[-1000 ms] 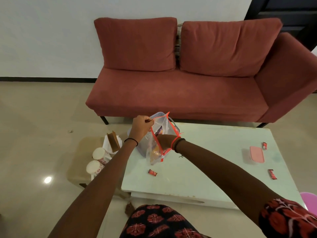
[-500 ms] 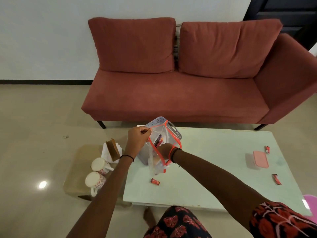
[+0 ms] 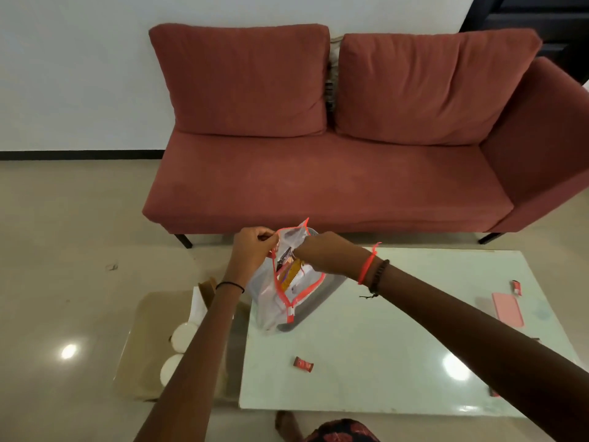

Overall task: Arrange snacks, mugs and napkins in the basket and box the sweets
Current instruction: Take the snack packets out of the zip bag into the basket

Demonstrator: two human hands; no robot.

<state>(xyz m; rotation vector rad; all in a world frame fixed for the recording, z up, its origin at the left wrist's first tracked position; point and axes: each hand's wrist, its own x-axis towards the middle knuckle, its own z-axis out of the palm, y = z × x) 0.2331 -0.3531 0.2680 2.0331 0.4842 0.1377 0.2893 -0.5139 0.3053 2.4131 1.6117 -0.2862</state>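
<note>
A clear zip pouch (image 3: 276, 309) with a red zipper stands at the left end of the white table (image 3: 382, 355), holding snack packets (image 3: 288, 271). My left hand (image 3: 251, 247) pinches the pouch's left rim. My right hand (image 3: 318, 250) is at the pouch's mouth, fingers hidden behind the plastic. A grey basket (image 3: 322, 293) sits right behind the pouch. A red wrapped sweet (image 3: 302, 364) lies on the table in front. A pink box lid (image 3: 507, 309) lies at the right with another sweet (image 3: 516, 287) beside it.
Two white mugs (image 3: 180, 349) and napkins (image 3: 199, 306) rest on a lower glass side table (image 3: 143, 339) at the left, partly behind my left arm. A red sofa (image 3: 350, 148) stands behind the table. Another sweet (image 3: 494, 392) lies near the right front.
My right hand rose from the pouch's lower front edge to its upper mouth. The head camera moved closer and tilted, so the pouch now covers most of the basket.
</note>
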